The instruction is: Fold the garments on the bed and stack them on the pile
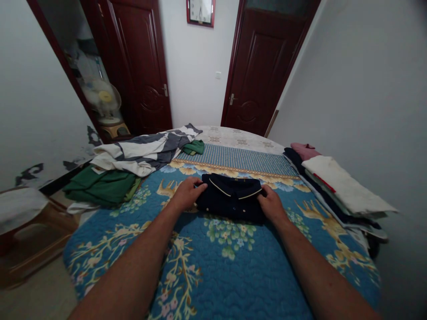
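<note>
A folded navy polo shirt (230, 198) lies in the middle of the patterned blue cloth (240, 275), its collar edged with a pale stripe. My left hand (190, 192) grips the shirt's left side, thumb on top and fingers curled at the edge. On the opposite side, my right hand (271, 203) pinches the shirt near the right tip of the collar. The fingers that reach under the fabric are partly hidden.
At the left lie a striped grey-and-white garment (147, 151) and green clothing (103, 184). A stack of folded clothes, topped by a cream garment (347, 182), sits along the right wall. Stools and a fan (105, 98) stand off the left side.
</note>
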The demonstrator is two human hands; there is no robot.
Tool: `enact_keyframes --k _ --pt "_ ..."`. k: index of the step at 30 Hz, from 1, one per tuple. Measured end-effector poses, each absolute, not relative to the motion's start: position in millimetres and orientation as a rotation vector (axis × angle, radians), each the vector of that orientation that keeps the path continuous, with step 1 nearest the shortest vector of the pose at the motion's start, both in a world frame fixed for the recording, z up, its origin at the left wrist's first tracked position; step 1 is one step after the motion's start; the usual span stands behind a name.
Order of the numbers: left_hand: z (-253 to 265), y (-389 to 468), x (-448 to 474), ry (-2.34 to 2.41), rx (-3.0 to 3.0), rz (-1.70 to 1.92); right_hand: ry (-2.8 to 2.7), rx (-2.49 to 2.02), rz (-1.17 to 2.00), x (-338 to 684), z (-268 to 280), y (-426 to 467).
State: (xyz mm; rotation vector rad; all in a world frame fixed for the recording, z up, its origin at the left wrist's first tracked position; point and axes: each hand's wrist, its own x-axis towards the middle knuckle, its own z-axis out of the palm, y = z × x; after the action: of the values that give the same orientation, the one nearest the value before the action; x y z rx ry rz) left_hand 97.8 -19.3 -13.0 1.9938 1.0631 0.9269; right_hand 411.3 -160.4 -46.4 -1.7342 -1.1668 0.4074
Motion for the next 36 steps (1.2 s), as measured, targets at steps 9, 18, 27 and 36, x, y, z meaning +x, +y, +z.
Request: enact_keyframes --k 9,18,27,36 --pt "3.4 -44.5 104.8 0.982 2.203 0.961 -1.186 -1.838 0.290 404.0 -38.8 -160.4" --pt "-21.0 -27.7 115.3 1.180 1.988 0.912 -1.149 -2.005 0.239 392.2 -27.0 -162.3" --pt "-36.6 -19.4 118.3 1.081 1.548 0.919 -1.131 -2.072 0.207 394.7 -34.0 -154.2" --pt "-43.9 -12.2 123.8 1.189 1.517 1.002 -1.171 -2.076 0.134 398.1 -44.9 -147.3"
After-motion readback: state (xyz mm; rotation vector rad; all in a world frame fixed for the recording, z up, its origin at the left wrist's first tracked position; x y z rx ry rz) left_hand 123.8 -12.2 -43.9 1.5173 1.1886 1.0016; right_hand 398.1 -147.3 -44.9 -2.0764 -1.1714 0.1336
